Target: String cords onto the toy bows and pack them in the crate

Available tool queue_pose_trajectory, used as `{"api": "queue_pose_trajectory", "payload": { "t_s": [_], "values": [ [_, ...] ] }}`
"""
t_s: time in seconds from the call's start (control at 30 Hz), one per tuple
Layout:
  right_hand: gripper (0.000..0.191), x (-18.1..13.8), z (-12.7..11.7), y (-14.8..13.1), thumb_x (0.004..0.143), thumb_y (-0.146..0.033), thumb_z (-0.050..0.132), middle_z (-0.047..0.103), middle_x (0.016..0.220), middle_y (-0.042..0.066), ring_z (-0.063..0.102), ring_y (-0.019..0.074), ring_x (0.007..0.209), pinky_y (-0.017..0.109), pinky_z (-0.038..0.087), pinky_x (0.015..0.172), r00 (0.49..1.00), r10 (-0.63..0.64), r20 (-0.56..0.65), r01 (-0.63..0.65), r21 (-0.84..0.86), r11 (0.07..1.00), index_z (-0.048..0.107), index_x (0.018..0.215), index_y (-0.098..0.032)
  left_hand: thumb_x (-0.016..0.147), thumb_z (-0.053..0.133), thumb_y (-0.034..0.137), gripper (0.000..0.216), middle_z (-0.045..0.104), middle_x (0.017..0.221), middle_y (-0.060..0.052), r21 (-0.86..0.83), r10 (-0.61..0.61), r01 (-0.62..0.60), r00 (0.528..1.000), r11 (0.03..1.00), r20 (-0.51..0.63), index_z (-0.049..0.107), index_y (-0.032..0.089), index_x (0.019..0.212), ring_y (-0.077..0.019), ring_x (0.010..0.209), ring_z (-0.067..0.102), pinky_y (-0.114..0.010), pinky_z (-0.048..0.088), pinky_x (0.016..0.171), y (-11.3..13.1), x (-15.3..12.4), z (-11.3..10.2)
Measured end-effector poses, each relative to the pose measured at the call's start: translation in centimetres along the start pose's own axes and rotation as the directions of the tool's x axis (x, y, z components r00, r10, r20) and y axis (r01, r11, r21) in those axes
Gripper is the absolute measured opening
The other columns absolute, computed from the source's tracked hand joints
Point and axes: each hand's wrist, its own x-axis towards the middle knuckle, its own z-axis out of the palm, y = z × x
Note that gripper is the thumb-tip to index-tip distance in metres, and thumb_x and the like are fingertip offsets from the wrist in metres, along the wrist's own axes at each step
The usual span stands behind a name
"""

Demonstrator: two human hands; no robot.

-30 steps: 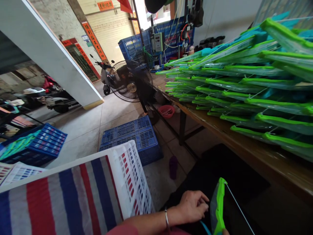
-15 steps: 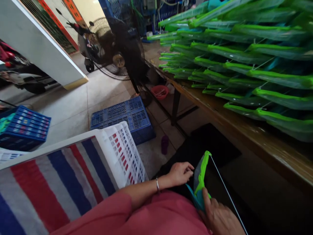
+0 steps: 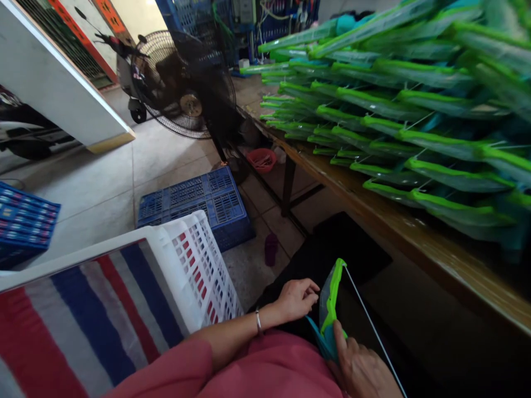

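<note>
A green-edged clear pouch (image 3: 329, 301) with a thin white string stands on edge over my lap. My left hand (image 3: 295, 298) rests against its left side, fingers curled and pinching at the clear sheet. My right hand (image 3: 363, 370) grips the pouch's lower end, thumb lying on the green edge. A long pile of the same green-edged pouches (image 3: 390, 110) covers the wooden table (image 3: 415, 232) on my right.
A white plastic crate (image 3: 199, 265) lined with red, white and blue striped sheet stands at my left. A blue crate (image 3: 194, 202) lies upside down on the floor; another blue crate (image 3: 22, 218) is at far left. A black floor fan (image 3: 182, 88) stands behind. A red basket (image 3: 261, 159) is under the table.
The view has dropped and swung from the room down to my lap. My right hand has come into view on the pouch's lower end. My left hand stays at the pouch's side.
</note>
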Motion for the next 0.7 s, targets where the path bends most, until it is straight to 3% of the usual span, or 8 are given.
{"api": "queue_pose_trajectory", "payload": {
  "t_s": [0.37, 0.6, 0.7],
  "values": [
    [0.064, -1.1, 2.7, -0.4, 0.069, -0.017, 0.078, 0.062, 0.072, 0.006, 0.062, 0.0212, 0.053, 0.03, 0.052, 0.051, 0.997, 0.031, 0.074, -0.033, 0.017, 0.999, 0.063, 0.13, -0.003, 0.083, 0.055, 0.02, 0.026, 0.072, 0.08, -0.001, -0.07, 0.077, -0.08, 0.996, 0.994, -0.042, 0.07, 0.016, 0.103, -0.0126, 0.057, 0.065, -0.023, 0.049, 0.059, -1.3, 0.4, 0.7],
    [0.068, -0.2, 1.5, -1.6, 0.073, -0.033, 0.084, 0.063, 0.072, 0.007, 0.063, 0.0225, 0.057, 0.03, 0.053, 0.056, 0.971, 0.138, 0.196, -0.138, -0.015, 0.99, 0.062, 0.132, -0.007, 0.086, 0.051, 0.029, 0.029, 0.07, 0.077, -0.002, -0.032, 0.111, -0.113, 0.992, 0.993, -0.058, 0.069, 0.016, 0.104, -0.0148, 0.058, 0.066, -0.027, 0.05, 0.061, -1.8, 0.3, 1.0],
    [0.076, 1.5, -0.5, -1.8, 0.07, -0.037, 0.088, 0.066, 0.074, 0.01, 0.065, 0.0239, 0.059, 0.031, 0.054, 0.057, 0.935, 0.174, 0.309, -0.188, 0.014, 0.982, 0.061, 0.132, -0.003, 0.086, 0.05, 0.038, 0.034, 0.072, 0.081, -0.004, -0.032, 0.1, -0.102, 0.993, 0.994, -0.06, 0.069, 0.016, 0.104, -0.0165, 0.059, 0.067, -0.029, 0.051, 0.062, -1.6, 0.7, 0.6]
  ]
}}
